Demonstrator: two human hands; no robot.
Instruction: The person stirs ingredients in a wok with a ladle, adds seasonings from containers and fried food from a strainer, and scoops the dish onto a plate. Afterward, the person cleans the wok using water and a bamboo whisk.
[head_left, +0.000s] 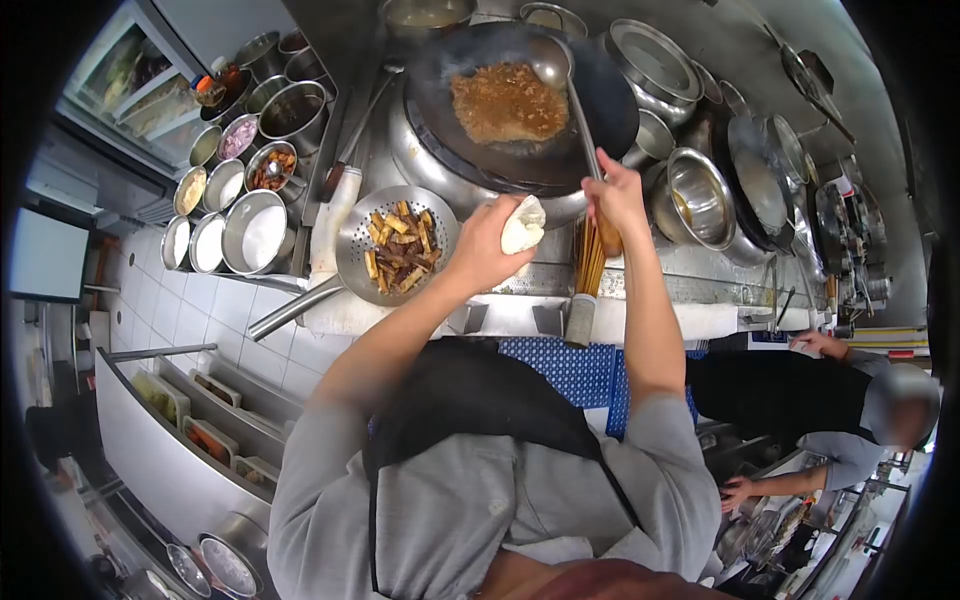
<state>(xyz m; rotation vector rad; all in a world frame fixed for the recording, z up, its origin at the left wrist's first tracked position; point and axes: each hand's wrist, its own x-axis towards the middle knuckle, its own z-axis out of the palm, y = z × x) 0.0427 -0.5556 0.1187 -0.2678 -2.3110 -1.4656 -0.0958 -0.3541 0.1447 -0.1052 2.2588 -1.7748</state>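
A large dark wok (430, 90) holds a bubbling brown sauce (510, 103) and gives off some steam. My right hand (615, 205) is closed on the handle of a metal ladle (551, 62), whose bowl rests at the sauce's right edge. Near the wok's front rim, my left hand (485, 248) grips a crumpled white cloth (523, 225). Just left of that hand, a perforated strainer (352, 240) holds fried brown and yellow strips (403, 245). A bamboo brush (590, 262) lies below my right hand.
Metal pots of seasonings, one with white powder (263, 232), crowd the left side. Steel bowls (700, 195) and another wok (757, 180) stand to the right. A co-worker (790, 395) in a black apron is at the lower right.
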